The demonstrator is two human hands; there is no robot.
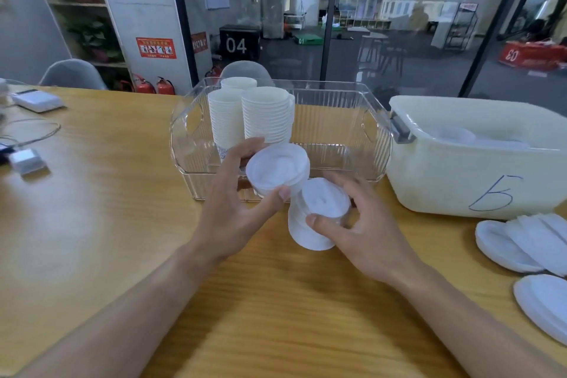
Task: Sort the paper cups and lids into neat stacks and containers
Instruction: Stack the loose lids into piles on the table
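Observation:
My left hand [228, 212] grips a short stack of white lids [276, 167] just in front of the clear plastic bin [337, 163]. My right hand [365, 233] grips a second stack of white lids [319, 212], tilted and resting low over the table, touching the first stack. Inside the clear bin stand three tall stacks of white paper cups [264, 113] at its left side. More white lids [521, 242] lie fanned on the table at the right.
A milky white tub [460, 175] marked with a handwritten figure stands to the right of the bin, with lids inside. Small devices and cables [27, 159] lie at the wooden table's left edge. Chairs stand behind the table.

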